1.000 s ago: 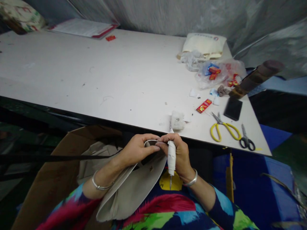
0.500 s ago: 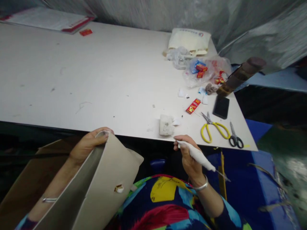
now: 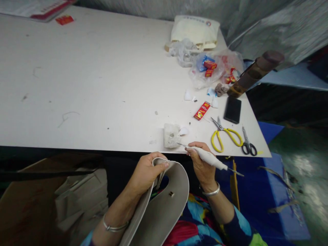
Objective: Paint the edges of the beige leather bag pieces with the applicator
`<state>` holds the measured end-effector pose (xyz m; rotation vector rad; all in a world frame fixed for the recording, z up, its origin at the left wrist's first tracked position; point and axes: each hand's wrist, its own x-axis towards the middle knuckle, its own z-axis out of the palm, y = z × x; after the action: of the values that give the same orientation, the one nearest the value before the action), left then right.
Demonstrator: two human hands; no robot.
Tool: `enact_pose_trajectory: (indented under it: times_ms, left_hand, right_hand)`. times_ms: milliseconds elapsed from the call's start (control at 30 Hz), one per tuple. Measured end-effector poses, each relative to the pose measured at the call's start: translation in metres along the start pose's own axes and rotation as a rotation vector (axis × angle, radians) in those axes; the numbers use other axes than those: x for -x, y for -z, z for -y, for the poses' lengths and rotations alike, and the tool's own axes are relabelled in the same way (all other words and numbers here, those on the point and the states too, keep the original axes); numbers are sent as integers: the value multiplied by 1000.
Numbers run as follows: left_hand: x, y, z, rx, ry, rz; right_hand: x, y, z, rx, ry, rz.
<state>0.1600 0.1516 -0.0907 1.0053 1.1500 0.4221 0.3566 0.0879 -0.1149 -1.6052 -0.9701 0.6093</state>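
Note:
My left hand [image 3: 146,172] grips the top edge of a beige leather bag piece [image 3: 167,208], thumb on top. The piece curves open in front of my body, and a small metal fitting [image 3: 171,194] shows on its surface. My right hand [image 3: 202,167] is closed around an awl [image 3: 208,158] with a white-wrapped handle. Its thin tip points left, at the lower edge of a pitted whitish block [image 3: 169,136] on the table; contact cannot be made out. A narrow metal end sticks out of the handle's other end.
On the white table [image 3: 77,68] lie yellow-handled scissors [image 3: 227,133], small black scissors [image 3: 248,141], a phone [image 3: 232,110] and a red packet [image 3: 202,110]. A dark bottle [image 3: 256,73], plastic bags [image 3: 217,68] and a cream bag [image 3: 194,32] stand behind. Beige pieces [image 3: 83,194] lie below left.
My left hand has moved right with the bag piece, which has turned and now curves open, showing the metal fitting. The awl's tip has come over the whitish block. The view has shifted slightly.

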Motion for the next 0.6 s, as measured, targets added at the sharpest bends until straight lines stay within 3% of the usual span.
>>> enact_pose_trajectory:
  times_ms: [367, 600]
  left_hand:
    - [-7, 6, -3, -180, 10, 12]
    - [-9, 9, -2, -276, -13, 52]
  right_hand:
    - [-8, -4, -6, -24, -19, 51]
    - [-8, -5, -4, 100, 141, 64]
